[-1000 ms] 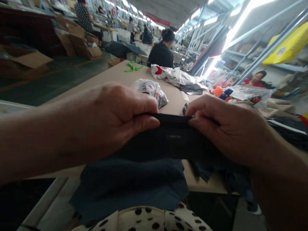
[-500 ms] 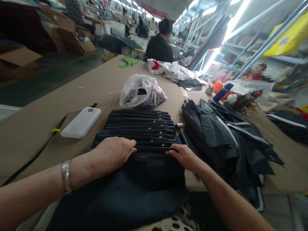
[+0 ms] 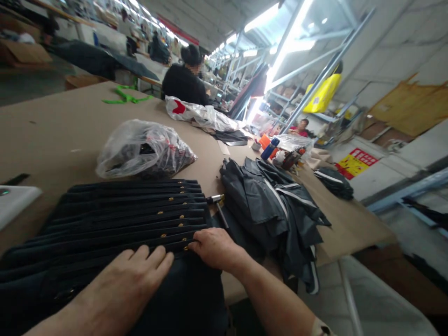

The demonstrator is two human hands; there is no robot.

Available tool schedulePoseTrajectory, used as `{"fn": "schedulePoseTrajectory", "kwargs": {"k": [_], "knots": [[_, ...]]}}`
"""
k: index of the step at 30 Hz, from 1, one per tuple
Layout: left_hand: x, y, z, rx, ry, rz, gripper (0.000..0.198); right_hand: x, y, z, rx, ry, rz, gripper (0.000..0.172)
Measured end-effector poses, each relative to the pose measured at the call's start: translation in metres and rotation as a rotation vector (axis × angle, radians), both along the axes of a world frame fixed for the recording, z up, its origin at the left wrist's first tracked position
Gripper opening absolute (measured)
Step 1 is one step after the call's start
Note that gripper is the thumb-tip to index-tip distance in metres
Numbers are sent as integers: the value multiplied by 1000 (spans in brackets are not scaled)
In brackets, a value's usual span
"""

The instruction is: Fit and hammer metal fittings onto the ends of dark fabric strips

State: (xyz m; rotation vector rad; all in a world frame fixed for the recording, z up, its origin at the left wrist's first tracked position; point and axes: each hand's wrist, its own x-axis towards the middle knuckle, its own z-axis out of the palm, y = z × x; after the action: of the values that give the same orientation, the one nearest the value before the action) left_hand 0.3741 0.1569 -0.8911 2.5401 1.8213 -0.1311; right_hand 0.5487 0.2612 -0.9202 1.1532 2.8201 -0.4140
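Note:
Overlapping dark navy fabric pieces [image 3: 133, 210], with small gold-coloured metal fittings along their right ends, lie in a row on the table before me. Over the nearest edges my left hand [image 3: 136, 275] rests palm down, its fingers stretched and slightly apart; the thumb is hidden. My right hand [image 3: 217, 247] pinches the right end of a front piece, beside a gold fitting. The lowest piece hangs toward my lap. Just beyond the right hand lies a metal tool with a handle [image 3: 219, 205], partly covered; its kind is unclear.
A clear plastic bag [image 3: 143, 149] with dark contents stands behind the row. Crumpled dark garments with pale strips [image 3: 269, 200] lie to the right. A white power bank [image 3: 17, 203] is at the left edge, and green strips [image 3: 126, 95] lie farther back. A person in black [image 3: 184, 79] sits beyond the table.
My view has swung right, so the table things appear farther left. The left hand's fingers have loosened from a closed grip and lie flatter; the right hand still pinches the end.

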Motion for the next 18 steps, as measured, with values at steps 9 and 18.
{"fn": "schedulePoseTrajectory", "kwargs": {"k": [9,18], "knots": [[14,4,-7,-94,-4,50,67,117,97,60,264,143,-596,25],[20,1,-17,-3,90,68,72,209,163,48,166,50,-905,20]]}}
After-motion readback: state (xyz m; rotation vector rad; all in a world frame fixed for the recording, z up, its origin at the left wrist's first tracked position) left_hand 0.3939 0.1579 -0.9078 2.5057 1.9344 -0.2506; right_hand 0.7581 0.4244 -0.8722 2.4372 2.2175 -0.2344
